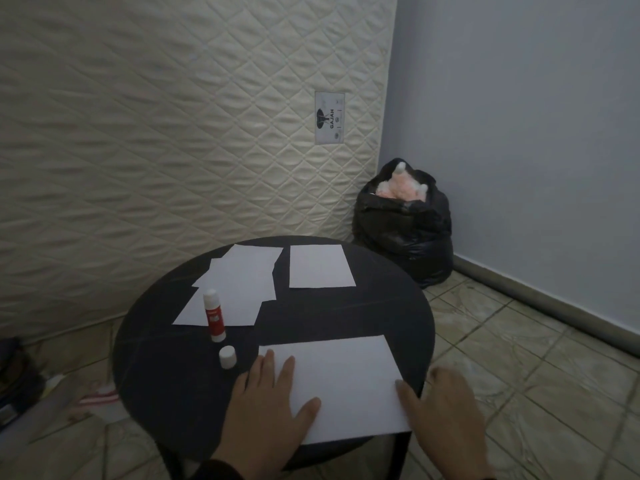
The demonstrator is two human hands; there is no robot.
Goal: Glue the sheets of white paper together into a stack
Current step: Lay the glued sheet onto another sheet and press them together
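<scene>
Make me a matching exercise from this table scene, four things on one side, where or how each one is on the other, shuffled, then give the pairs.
1. glue stick
2. cap
3. left hand
4. black bag

A. on the floor in the corner
B. flat on the near sheet
C. upright, uncapped, by the sheet pile
D. standing alone on the table

Pairs: 1-C, 2-D, 3-B, 4-A
</scene>
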